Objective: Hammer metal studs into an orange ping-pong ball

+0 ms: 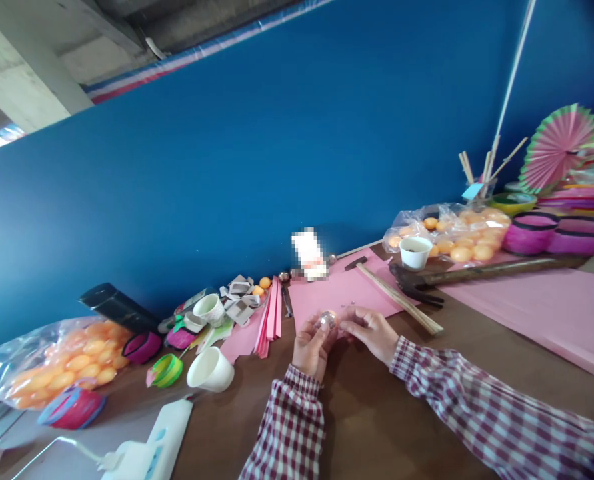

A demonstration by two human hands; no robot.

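My left hand [311,350] pinches a small round ball [329,319] that looks shiny and silvery, with an orange tint at its top edge. My right hand [369,330] is beside the ball, thumb and index finger pressed together at its right side. Whatever is between those fingertips is too small to make out. Both hands are just over the near edge of a pink sheet [309,303] on the brown table [377,413]. A few tiny bright bits lie on the sheet beyond my right hand.
A hammer [397,297] and a larger claw hammer [481,272] lie to the right. Bags of orange balls [77,363] [471,233] flank the work area. At left are a white cup [211,370], pink strips [271,320] and a power strip [169,433]. A blue wall [257,153] stands behind.
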